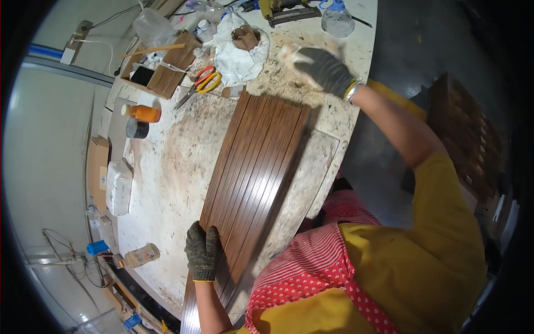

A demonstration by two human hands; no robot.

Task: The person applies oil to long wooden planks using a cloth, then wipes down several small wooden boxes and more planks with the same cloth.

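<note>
A long brown panel of narrow, glossy wooden slats (250, 161) lies lengthwise across the table in front of me. My left hand (202, 253), in a dark knitted glove, rests on the panel's left edge near its close end, with its fingers stretched out. Beyond the far right end of the panel is my right hand (325, 69), gloved in grey and blurred by motion. Bunched under its fingers is a whitish rag (290, 58), also blurred; the fingertips are hard to make out.
Scissors with red and yellow handles (207, 80) lie beyond the panel, near a white plastic bag (236, 58) and a cardboard box (169, 67). A nail gun (289, 14) and a clear jug (337, 22) stand at the far edge. An orange bottle (143, 113) lies left.
</note>
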